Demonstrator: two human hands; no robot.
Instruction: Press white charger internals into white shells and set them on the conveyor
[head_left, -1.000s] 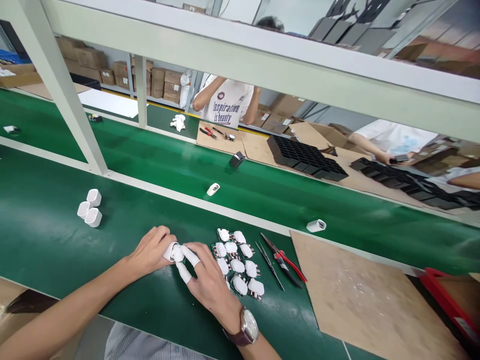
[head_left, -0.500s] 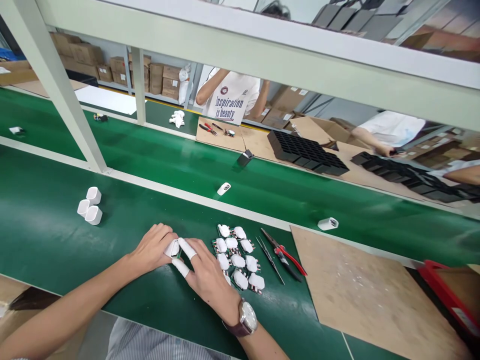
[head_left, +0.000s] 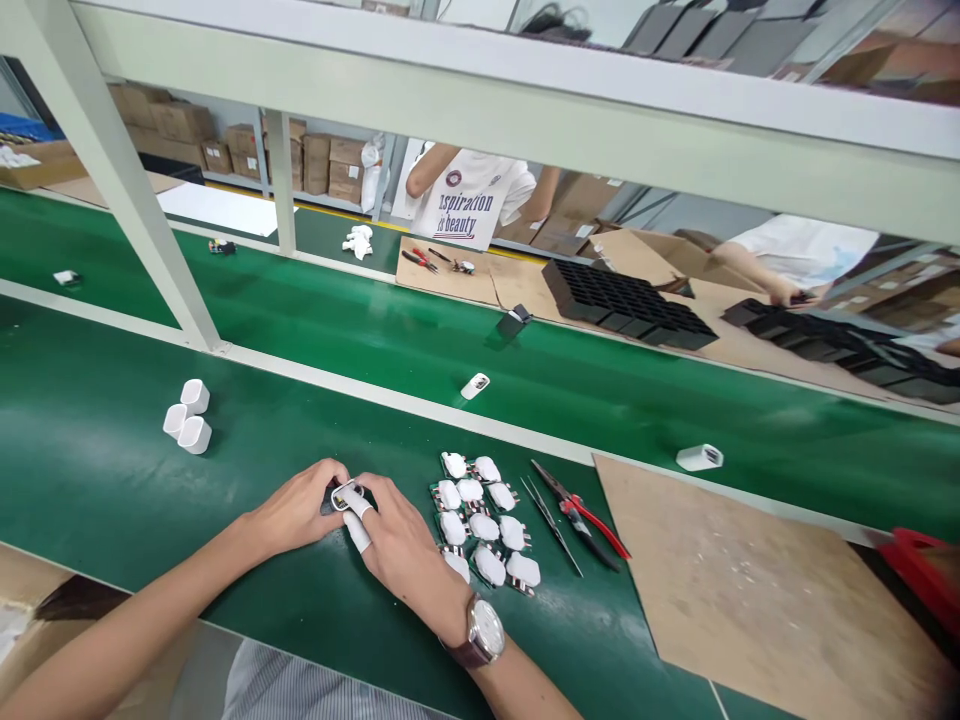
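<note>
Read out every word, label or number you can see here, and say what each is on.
"spiration" over "s beauty": white T-shirt of the person across the belt, first letters not clear.
Round badge on that T-shirt: too small to read.
Watch dial: too small.
Cardboard boxes: blurred.
Small white part between left hand and right hand: no readable marking.

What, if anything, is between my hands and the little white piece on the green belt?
Nothing visible. The left hand and right hand both hold the small white piece. The cluster of white parts lies beside the right hand, not between.
</note>
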